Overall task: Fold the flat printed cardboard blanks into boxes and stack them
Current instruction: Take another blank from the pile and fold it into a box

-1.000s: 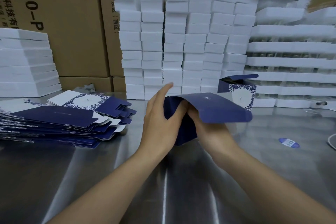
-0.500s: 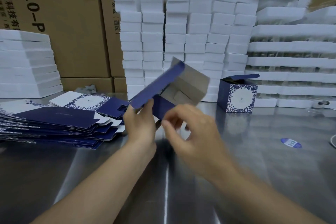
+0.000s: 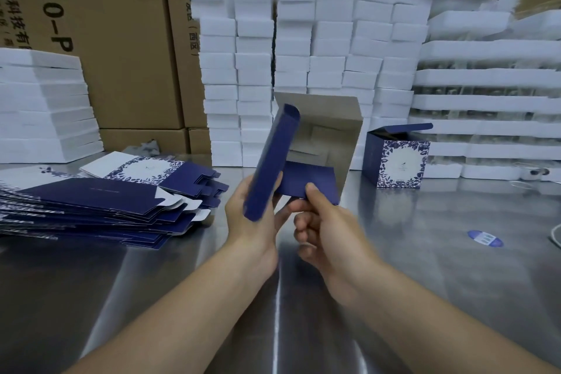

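1. A shiny metal table fills the lower view; brown shipping cartons stand along its far edge.
2. White foam blocks are stacked high behind the half-folded box, with more foam trays to its right and another white stack far to its left.
3. A pile of flat blue blanks lies on the table left of the half-folded box.
4. One finished box, lid flap up, stands on the table just right of it.
5. The half-folded box is held above the table, its grey inside facing the camera.
6. The left hand is curled closed around the box's blue side panel.
7. The right hand pinches the lower blue flap with its thumb, the other fingers curled in.
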`<state>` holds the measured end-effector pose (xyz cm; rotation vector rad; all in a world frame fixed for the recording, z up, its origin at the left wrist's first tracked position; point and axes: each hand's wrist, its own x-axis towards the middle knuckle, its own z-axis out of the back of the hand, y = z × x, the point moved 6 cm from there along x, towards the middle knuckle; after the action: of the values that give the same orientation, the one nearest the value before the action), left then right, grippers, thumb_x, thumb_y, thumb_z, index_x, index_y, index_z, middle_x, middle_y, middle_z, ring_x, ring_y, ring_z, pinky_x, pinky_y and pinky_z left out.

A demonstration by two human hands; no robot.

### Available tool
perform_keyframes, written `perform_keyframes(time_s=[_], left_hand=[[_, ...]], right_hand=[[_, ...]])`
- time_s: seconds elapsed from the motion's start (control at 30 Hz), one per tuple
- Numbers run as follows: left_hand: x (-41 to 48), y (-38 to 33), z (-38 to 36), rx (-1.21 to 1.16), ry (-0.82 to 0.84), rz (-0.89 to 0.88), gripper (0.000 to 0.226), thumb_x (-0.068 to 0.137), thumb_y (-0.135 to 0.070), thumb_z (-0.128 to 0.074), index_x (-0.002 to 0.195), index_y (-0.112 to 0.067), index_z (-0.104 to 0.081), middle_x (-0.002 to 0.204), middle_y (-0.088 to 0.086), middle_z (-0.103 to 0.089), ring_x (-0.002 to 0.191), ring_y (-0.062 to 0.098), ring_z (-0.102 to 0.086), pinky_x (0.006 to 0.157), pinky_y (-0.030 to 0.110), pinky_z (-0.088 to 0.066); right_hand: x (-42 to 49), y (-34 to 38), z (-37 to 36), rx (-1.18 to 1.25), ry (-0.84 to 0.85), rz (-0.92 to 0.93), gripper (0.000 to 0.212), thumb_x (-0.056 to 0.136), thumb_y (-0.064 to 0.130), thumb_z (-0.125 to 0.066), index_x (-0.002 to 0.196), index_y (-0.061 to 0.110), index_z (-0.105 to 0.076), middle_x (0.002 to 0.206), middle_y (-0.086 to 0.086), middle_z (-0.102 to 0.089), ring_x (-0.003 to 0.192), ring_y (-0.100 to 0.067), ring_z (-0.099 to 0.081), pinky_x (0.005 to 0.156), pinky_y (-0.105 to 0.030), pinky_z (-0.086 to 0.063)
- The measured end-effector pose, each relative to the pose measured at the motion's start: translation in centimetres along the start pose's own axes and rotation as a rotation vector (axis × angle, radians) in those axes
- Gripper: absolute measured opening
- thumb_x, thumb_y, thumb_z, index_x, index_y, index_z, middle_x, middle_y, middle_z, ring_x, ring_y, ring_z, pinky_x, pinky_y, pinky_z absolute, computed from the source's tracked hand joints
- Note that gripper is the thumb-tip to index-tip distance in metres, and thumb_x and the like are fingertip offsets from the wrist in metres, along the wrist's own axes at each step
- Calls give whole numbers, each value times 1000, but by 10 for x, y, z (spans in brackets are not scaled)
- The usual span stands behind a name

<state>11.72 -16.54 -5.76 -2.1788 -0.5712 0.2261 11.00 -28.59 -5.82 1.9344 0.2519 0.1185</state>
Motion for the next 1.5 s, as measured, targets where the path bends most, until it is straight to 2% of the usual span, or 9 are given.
perform_keyframes(time_s=[0.13,0.23,0.37,0.47,0.6,0.83,1.07,1.3,1.5], left_hand=[[-1,4,0,73,5,46,39,96,-29,-78,131,-15,-68,123,11,-74,110,20,-75,60,20,-59],[-2,7,-3,169,33,82,49,91,-40,-81,132,-18,-64,121,2,-72,103,14,-76,68,28,-62],[-8,18,-8,322,136,181,31,88,-50,-78,87,-21,-70,78,-5,-65,75,9,-70,68,32,-48],[-11,19,-18,378,259,174,41,94,-47,-70,61,-26,-58,61,-4,-54,58,9,-60,68,32,-43],[-13,13,-22,382,307,142,38,97,-43,-67,65,-24,-60,65,-2,-55,63,12,-57,70,31,-43],[-10,11,-16,308,222,108,27,104,-24,-59,78,-17,-62,64,-3,-58,62,13,-56,49,21,-46],[-15,8,-17,377,214,143,22,108,-25,-55,87,-19,-61,62,-7,-58,62,9,-60,56,24,-46],[-18,6,-17,372,259,71,30,107,-25,-58,78,-20,-62,63,-4,-60,62,11,-58,53,21,-49],[-14,7,-16,409,203,41,41,103,-41,-60,67,-24,-52,56,-7,-48,58,10,-51,56,22,-42]], right_hand=[[1,7,6,-62,-56,55,40,109,33,-57,77,14,-70,54,4,-52,42,-7,-44,40,-18,-33],[1,13,10,-105,-101,114,38,109,27,-57,75,13,-67,51,6,-51,41,-6,-42,41,-17,-36],[1,22,16,-168,-135,163,38,107,23,-57,71,13,-66,49,6,-52,41,-6,-42,45,-18,-39],[1,24,13,-191,-90,176,43,107,25,-56,66,15,-65,49,5,-53,40,-6,-42,44,-17,-38],[3,29,11,-213,-43,177,42,107,31,-57,68,17,-64,52,4,-53,42,-8,-42,47,-19,-37],[5,31,14,-198,-19,162,36,102,32,-61,68,17,-64,54,1,-53,50,-13,-47,48,-20,-39],[7,32,22,-175,-82,158,27,100,23,-58,76,12,-65,54,2,-51,45,-11,-43,54,-25,-37],[7,21,14,-153,34,22,38,101,37,-65,66,20,-62,57,3,-52,46,-9,-45,44,-20,-36],[8,19,15,-27,38,0,35,103,28,-63,70,16,-66,57,4,-53,45,-5,-46,41,-18,-33]])
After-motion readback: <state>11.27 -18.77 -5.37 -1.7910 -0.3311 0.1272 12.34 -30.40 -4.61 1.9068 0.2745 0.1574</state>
